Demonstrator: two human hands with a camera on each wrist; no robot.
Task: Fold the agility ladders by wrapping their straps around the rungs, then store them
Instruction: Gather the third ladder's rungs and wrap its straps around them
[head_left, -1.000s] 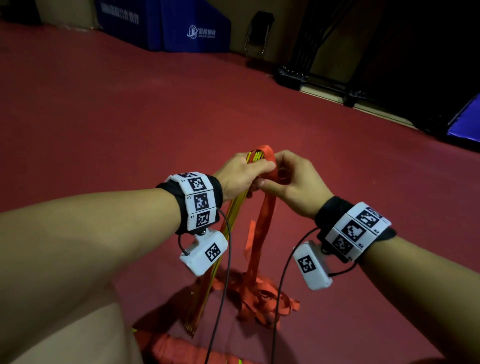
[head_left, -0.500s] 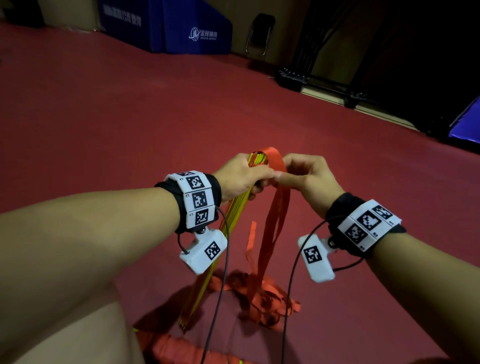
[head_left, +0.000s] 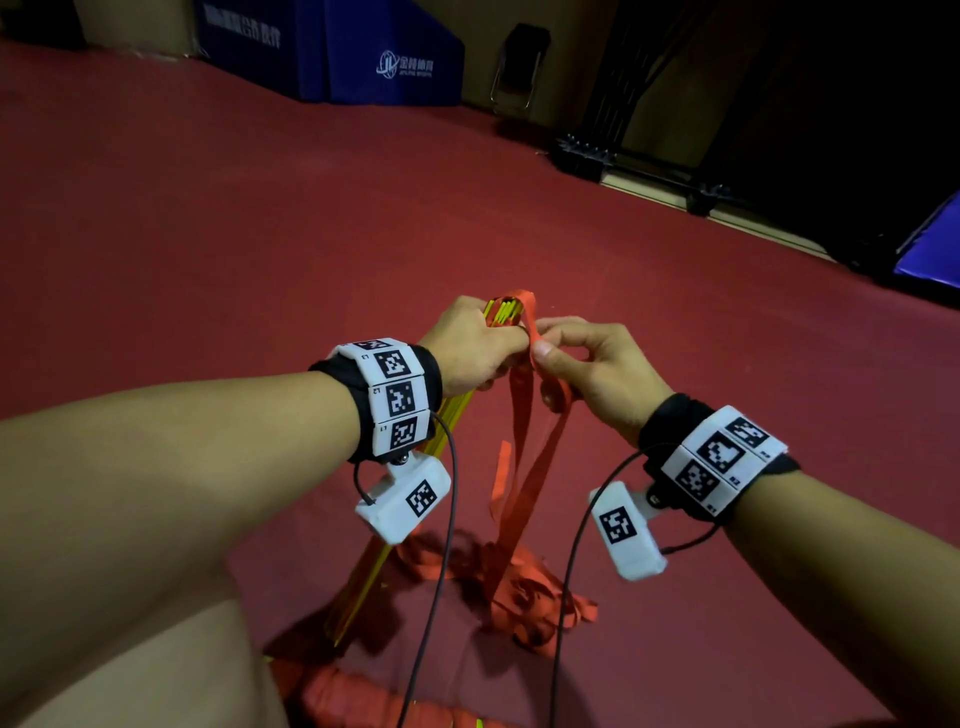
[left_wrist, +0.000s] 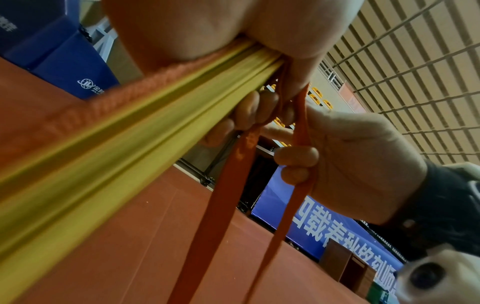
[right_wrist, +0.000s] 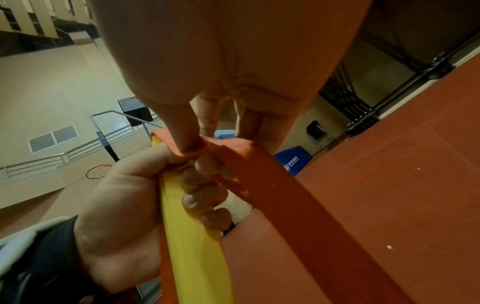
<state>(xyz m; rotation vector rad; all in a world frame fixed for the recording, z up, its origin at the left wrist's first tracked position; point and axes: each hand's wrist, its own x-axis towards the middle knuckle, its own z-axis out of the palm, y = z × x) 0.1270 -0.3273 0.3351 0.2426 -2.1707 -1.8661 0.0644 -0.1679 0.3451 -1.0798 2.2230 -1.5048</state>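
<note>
Yellow plastic rung bundle (head_left: 498, 312) slanting up from the red floor (head_left: 208, 234), our left hand (head_left: 470, 345) wrapped around its top, our right hand (head_left: 587, 364) pinching the orange webbing strap (head_left: 524, 415)

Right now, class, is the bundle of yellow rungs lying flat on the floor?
No: the left hand grips the yellow rungs near their top, holding them up at a slant.

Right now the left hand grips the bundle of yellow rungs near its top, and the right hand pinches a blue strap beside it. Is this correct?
Not quite: the strap is orange-red, not blue, as the head view shows. The rest holds: the left hand grips the bundle of yellow rungs near its top, and the right hand pinches the strap beside it.
</note>
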